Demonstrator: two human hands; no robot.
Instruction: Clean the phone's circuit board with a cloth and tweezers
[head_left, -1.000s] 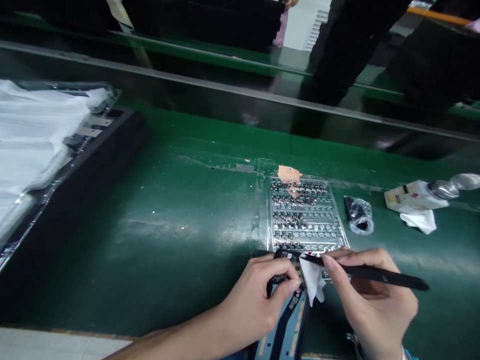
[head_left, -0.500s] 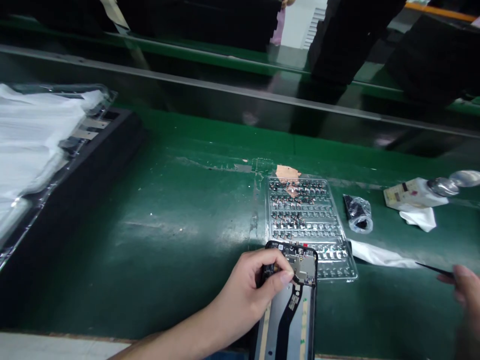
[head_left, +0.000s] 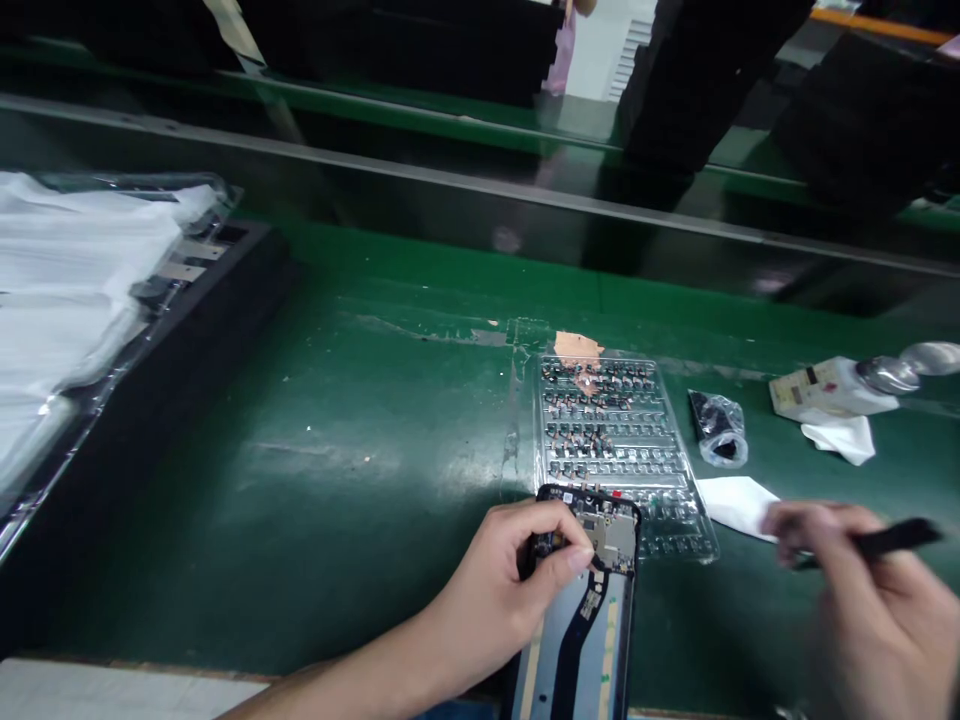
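Your left hand (head_left: 495, 590) clenches the top edge of a phone screen assembly (head_left: 577, 640), at lower centre overlapping a clear blister tray (head_left: 615, 430); your right hand (head_left: 870, 600), at lower right, pinches black tweezers (head_left: 892, 540) beside a white wipe (head_left: 735, 505)

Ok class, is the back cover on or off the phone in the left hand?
Off: the phone shows its bare circuit board and black flex cable beside the left hand.

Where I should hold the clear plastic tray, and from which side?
Hold the clear plastic tray by its left long rim, coming from the left: that edge looks bare, while small parts fill the middle and the phone lies over the near end.
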